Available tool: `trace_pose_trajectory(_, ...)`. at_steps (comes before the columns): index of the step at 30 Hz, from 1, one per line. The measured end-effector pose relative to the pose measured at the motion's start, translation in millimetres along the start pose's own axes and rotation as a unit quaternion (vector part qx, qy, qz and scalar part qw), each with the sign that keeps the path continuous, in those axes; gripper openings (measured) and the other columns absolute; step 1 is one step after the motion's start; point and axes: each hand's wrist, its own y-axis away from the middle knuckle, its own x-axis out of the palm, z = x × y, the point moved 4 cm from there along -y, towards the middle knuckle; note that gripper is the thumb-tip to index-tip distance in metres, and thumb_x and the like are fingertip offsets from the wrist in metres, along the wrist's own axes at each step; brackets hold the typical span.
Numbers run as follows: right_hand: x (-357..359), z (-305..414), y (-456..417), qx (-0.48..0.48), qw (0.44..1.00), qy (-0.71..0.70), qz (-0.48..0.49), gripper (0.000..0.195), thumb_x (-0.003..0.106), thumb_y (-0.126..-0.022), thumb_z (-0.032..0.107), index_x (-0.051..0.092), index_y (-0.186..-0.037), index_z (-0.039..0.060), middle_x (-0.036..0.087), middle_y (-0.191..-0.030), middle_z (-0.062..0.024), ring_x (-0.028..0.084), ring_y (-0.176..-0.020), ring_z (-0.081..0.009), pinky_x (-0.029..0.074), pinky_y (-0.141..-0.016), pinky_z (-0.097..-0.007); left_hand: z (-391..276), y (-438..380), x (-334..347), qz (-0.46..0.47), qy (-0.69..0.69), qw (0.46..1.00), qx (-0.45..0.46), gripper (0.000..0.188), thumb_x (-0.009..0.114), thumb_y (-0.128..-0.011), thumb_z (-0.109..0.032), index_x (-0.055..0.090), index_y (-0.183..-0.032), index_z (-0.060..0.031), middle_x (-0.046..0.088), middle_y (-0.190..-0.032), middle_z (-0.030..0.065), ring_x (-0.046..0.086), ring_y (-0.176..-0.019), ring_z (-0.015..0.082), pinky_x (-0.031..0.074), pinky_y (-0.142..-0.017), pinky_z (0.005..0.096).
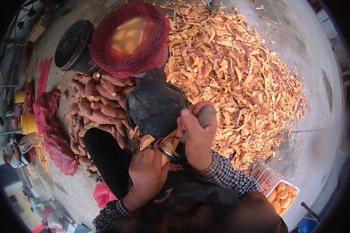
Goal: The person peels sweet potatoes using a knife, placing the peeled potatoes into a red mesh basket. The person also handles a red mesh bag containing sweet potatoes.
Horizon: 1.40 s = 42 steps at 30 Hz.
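Note:
My left hand (148, 169) is closed around a partly peeled sweet potato (171, 143), held low over my lap with its orange flesh showing. In my right hand (199, 137) is a peeler with a thick greyish handle (206, 116). The peeler's metal blade loop (166, 152) lies against the flesh, close to my left fingers. A piece with reddish skin and orange flesh (146, 141) juts out beside my left knuckles; whether it is peel or the root's end, I cannot tell. Black plastic sheeting (157, 104) covers my knee just beyond both hands.
Sweet potato peelings (236, 78) form a broad heap to the right. Unpeeled sweet potatoes (105, 102) are piled at left. Behind stand a black bucket (73, 43) and a red-netted tub (102, 40) holding peeled roots in liquid. A white crate (259, 176) of peeled roots sits at lower right.

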Motion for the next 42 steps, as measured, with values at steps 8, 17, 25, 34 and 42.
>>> trace_pose_trajectory(8, -86.0, -5.3, -72.3, -0.061, 0.982, -0.098, -0.148, 0.02, 0.06, -0.084, 0.011, 0.04, -0.083, 0.0089, 0.042, -0.058, -0.0001, 0.04, -0.042, -0.0102, 0.036, -0.041, -0.0232, 9.3, 4.2, 8.6, -0.034, 0.047, 0.998, 0.013, 0.055, 0.076, -0.06, -0.026, 0.059, -0.102, 0.0051, 0.049, -0.08, 0.0096, 0.058, -0.071, 0.0266, 0.049, -0.059, 0.0349)
trace_pose_trajectory(17, -108.6, -97.0, -100.1, 0.169, 0.946, -0.2, -0.19, 0.027, 0.05, -0.091, 0.013, 0.035, -0.069, 0.0147, 0.032, -0.053, 0.0039, 0.032, -0.043, -0.0099, 0.033, -0.045, -0.0255, 56.6, 5.4, 29.3, -0.008, 0.352, 0.932, -0.085, 0.043, 0.079, -0.064, -0.012, 0.063, -0.102, 0.0005, 0.061, -0.094, 0.0122, 0.062, -0.085, 0.0252, 0.048, -0.078, 0.0296)
trace_pose_trajectory(25, -162.2, -122.4, -99.2, 0.224, 0.96, -0.133, -0.101, 0.027, 0.052, -0.091, 0.014, 0.035, -0.07, 0.0165, 0.031, -0.052, 0.0056, 0.031, -0.04, -0.0088, 0.03, -0.041, -0.0253, 134.7, -44.2, 2.9, 0.023, 0.677, 0.665, -0.314, 0.041, 0.069, -0.079, -0.024, 0.059, -0.111, 0.0011, 0.059, -0.081, -0.0022, 0.052, -0.069, 0.0042, 0.038, -0.057, 0.0171)
trace_pose_trajectory(34, -103.3, -19.4, -123.6, -0.034, 0.99, 0.041, -0.129, 0.021, 0.054, -0.09, 0.012, 0.037, -0.077, 0.0135, 0.033, -0.059, 0.0054, 0.026, -0.043, -0.0045, 0.025, -0.04, -0.0193, 236.1, -185.2, 98.8, -0.259, 0.608, 0.691, -0.293, 0.031, 0.063, -0.084, -0.007, 0.057, -0.113, 0.0007, 0.059, -0.077, 0.0043, 0.053, -0.056, 0.0096, 0.042, -0.049, 0.0233)
trace_pose_trajectory(42, 79.0, -34.8, -43.9, -0.137, 0.961, 0.238, 0.012, 0.02, 0.055, -0.082, 0.017, 0.039, -0.09, 0.0062, 0.037, -0.055, -0.0002, 0.032, -0.039, -0.0064, 0.025, -0.037, -0.0198, 377.3, 44.9, 250.8, -0.42, 0.21, 0.639, -0.609, 0.039, 0.072, -0.069, -0.005, 0.054, -0.103, 0.0031, 0.061, -0.102, 0.0144, 0.059, -0.092, 0.0277, 0.048, -0.079, 0.0384)
